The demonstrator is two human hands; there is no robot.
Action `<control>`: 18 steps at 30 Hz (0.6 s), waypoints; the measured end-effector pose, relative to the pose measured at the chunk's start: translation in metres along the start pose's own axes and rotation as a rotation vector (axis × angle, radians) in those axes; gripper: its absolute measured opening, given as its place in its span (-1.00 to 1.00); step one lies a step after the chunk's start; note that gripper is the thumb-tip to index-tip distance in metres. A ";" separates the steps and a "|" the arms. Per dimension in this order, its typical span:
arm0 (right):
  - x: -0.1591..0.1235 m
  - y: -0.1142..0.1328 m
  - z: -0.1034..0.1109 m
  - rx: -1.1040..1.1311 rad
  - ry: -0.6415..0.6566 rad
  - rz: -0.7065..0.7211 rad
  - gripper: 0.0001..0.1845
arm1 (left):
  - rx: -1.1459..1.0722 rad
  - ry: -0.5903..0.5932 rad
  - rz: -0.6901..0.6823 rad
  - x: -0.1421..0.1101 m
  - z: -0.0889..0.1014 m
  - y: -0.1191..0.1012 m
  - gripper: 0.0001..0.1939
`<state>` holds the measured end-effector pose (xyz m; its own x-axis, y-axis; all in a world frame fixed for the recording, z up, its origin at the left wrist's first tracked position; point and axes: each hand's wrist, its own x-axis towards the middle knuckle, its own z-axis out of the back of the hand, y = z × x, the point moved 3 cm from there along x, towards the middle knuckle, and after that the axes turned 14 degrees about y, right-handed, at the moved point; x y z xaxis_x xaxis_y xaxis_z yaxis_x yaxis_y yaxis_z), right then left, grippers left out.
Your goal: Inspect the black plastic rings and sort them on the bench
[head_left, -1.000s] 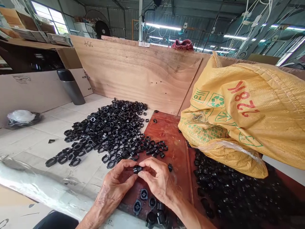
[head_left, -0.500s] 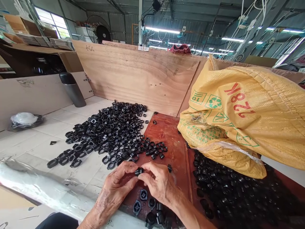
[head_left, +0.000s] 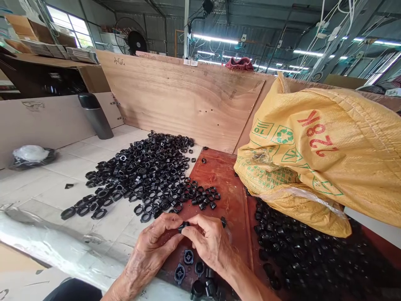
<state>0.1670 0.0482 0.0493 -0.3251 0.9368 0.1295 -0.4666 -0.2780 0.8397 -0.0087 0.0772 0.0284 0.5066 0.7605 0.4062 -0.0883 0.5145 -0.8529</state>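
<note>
Between the fingertips of both hands is a small black plastic fitting [head_left: 183, 226], partly covered by the fingers. My left hand [head_left: 155, 246] pinches it from the left, and my right hand [head_left: 208, 242] grips its right side. Just below the hands, several black caps [head_left: 179, 274] with ribbed insides lie on the reddish-brown board [head_left: 219, 171]. Beyond my fingers spreads a large heap of black plastic rings [head_left: 144, 167], its near end reaching onto the board.
A yellow woven sack [head_left: 313, 154] leans at the right, above a dark pile of small black parts [head_left: 300, 246]. A grey bottle [head_left: 95, 117] stands at the left by a plastic-wrapped white item [head_left: 33, 154]. Wooden panels [head_left: 181, 96] wall the back.
Both hands keep the fitting at nearly the same spot, with only slight finger movement. The whole view has shifted very slightly.
</note>
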 end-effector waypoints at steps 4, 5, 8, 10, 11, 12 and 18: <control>-0.002 -0.002 -0.004 -0.064 -0.012 -0.025 -0.67 | 0.043 0.050 -0.002 -0.002 0.000 -0.001 -0.86; -0.002 -0.002 -0.004 -0.085 -0.019 -0.031 -0.61 | 0.033 0.050 0.003 -0.002 0.000 -0.002 -0.87; -0.003 -0.002 -0.005 -0.046 -0.055 -0.038 -0.73 | -0.032 0.051 0.018 -0.002 0.001 -0.002 -0.90; -0.003 -0.001 -0.004 0.016 -0.070 -0.021 -0.84 | -0.055 0.063 0.040 -0.002 0.001 -0.002 -0.89; -0.003 0.000 -0.004 0.023 -0.071 -0.004 -0.87 | -0.059 0.061 0.051 -0.002 0.001 -0.002 -0.88; -0.003 0.000 -0.003 0.010 -0.070 0.018 -0.88 | -0.059 0.054 0.062 -0.002 0.001 -0.001 -0.86; -0.004 0.003 0.001 0.022 -0.081 0.080 -0.77 | -0.083 0.034 0.112 -0.004 0.001 0.002 -0.86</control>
<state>0.1674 0.0438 0.0514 -0.2925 0.9263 0.2376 -0.4239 -0.3483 0.8361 -0.0113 0.0755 0.0257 0.5261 0.7970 0.2968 -0.0752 0.3912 -0.9172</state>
